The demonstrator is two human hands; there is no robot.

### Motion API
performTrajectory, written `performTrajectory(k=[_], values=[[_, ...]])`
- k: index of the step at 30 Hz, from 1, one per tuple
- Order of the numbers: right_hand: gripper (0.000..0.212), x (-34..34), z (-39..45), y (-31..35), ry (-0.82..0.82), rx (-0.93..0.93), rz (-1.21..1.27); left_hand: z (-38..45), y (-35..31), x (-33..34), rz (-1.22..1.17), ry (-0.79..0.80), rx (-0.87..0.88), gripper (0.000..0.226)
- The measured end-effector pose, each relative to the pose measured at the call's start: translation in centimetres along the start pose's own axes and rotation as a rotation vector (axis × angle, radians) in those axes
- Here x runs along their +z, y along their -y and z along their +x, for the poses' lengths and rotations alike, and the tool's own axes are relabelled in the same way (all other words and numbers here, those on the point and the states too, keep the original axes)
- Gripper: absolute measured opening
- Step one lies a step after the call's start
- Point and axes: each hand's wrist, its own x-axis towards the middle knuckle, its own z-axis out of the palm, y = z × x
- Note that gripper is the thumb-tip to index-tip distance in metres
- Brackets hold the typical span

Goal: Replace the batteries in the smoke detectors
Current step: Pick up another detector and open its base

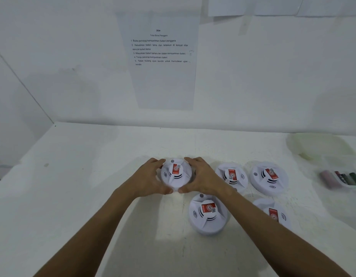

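Indoors: white table (73, 196), instruction sheet (161, 56) on wall; both hands grip smoke detector (176, 174).

Five detectors (208, 213) on the table (73, 196). One instruction sheet (163, 62) on the wall. Batteries (341, 177) at the right edge are blurred; their number cannot be determined.

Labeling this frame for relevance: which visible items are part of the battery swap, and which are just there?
Job:
held smoke detector, gripped by left hand and right hand
four other smoke detectors, e.g.
batteries in tray at right
instruction sheet on wall

Lying about:
pale round container, far right
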Motion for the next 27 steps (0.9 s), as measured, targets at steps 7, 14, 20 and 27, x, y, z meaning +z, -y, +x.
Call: performTrajectory(k=[7, 14, 20, 27], values=[[0.102, -3.8, -3.7, -2.3, -0.152, 0.025, -0.003, 0.4, -4.0, -1.1, 0.048, -0.049, 0.069, 0.088], [0.11, -8.5, -7.3, -7.6, -0.159, 0.229, -0.101, 3.9, -10.2, 2.6, 0.07, 0.11, 0.163, 0.083], [0.115, -7.5, -6.8, -8.8, -0.069, 0.201, -0.101, 6.5, -11.6, 4.8, 0.202, 0.224, 0.18, 0.068], [0.113, -7.7, -6.8, -10.0, -0.081, 0.137, -0.087, 6.4, -11.5, 6.1, 0.15, 0.176, 0.139, 0.079]])
